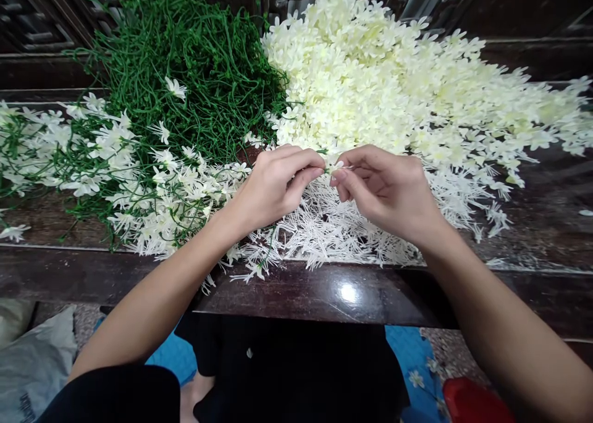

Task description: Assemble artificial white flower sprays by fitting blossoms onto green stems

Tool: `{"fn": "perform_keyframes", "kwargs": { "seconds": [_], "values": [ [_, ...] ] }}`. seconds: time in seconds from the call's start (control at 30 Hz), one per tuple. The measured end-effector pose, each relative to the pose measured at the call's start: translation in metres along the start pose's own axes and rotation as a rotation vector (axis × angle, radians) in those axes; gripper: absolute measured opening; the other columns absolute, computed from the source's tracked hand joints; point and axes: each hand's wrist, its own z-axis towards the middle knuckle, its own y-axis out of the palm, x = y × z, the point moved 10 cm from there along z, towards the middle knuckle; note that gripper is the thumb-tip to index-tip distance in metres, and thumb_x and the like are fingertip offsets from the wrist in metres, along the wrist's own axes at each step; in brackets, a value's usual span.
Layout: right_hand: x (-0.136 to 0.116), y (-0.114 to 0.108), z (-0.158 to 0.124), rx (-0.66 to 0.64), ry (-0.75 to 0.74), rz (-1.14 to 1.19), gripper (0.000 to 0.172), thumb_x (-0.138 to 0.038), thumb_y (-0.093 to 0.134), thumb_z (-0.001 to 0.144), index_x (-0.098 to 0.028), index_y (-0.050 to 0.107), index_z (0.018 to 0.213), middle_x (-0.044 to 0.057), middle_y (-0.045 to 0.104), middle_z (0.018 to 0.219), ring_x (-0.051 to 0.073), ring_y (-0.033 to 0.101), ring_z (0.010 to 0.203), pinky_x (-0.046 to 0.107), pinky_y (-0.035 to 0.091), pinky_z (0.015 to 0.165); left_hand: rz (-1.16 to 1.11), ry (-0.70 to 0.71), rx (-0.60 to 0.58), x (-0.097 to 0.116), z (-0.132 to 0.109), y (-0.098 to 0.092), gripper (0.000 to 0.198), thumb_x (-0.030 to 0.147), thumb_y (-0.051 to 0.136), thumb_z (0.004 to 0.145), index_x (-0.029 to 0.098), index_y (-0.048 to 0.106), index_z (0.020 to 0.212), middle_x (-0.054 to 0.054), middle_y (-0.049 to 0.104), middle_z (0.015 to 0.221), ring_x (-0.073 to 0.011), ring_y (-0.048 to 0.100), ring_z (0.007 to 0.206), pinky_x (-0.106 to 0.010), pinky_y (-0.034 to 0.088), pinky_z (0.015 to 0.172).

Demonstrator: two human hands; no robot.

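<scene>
My left hand [290,179] pinches a green plastic stem between thumb and forefinger, only a short bit of it showing at the fingertips. Facing it, my right hand [382,185] has thumb and fingers closed on a small white artificial flower [335,167]. The fingertips of both hands nearly meet, with the flower at the stem's end between them. Below the hands lies a layer of thin white stamen pieces [319,231]. Behind them rises a large heap of cream-white petal blossoms [361,83], and a tangled heap of green stems [185,71] stands to its left.
Flowers joined to green stems [162,194] spread over the left of the dark wooden bench [551,225]. Carved dark wood panels [37,25] back it. Below are a pale sack [37,361], a blue mat [173,355] and a red object [472,401].
</scene>
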Motion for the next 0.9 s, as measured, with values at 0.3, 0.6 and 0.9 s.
{"fn": "perform_keyframes", "kwargs": {
  "seconds": [0.3, 0.6, 0.9],
  "values": [
    [-0.004, 0.006, 0.0, -0.071, -0.056, -0.017, 0.011, -0.015, 0.061, 0.099, -0.025, 0.066, 0.095, 0.0, 0.073, 0.072, 0.016, 0.071, 0.059, 0.031, 0.056, 0.05, 0.104, 0.149, 0.077, 0.008, -0.005, 0.001, 0.018, 0.007, 0.056, 0.1, 0.016, 0.072, 0.097, -0.003, 0.076, 0.085, -0.0141, 0.067, 0.075, -0.028, 0.053, 0.07],
    [-0.003, 0.008, -0.002, -0.087, -0.057, 0.009, 0.013, -0.016, 0.06, 0.098, -0.024, 0.07, 0.097, 0.001, 0.077, 0.077, 0.016, 0.073, 0.063, 0.029, 0.056, 0.051, 0.055, 0.126, 0.054, 0.006, -0.004, 0.001, 0.02, 0.01, 0.054, 0.102, 0.017, 0.071, 0.094, -0.002, 0.074, 0.083, -0.0139, 0.069, 0.075, -0.027, 0.052, 0.068],
    [-0.009, 0.007, -0.004, -0.028, -0.123, -0.03, 0.015, -0.012, 0.061, 0.099, -0.024, 0.068, 0.094, -0.001, 0.075, 0.073, 0.016, 0.072, 0.062, 0.03, 0.055, 0.055, 0.059, 0.022, 0.014, -0.001, -0.003, 0.006, 0.022, 0.012, 0.052, 0.1, 0.02, 0.071, 0.093, -0.001, 0.075, 0.084, -0.0156, 0.071, 0.076, -0.031, 0.053, 0.069]
  ]
}}
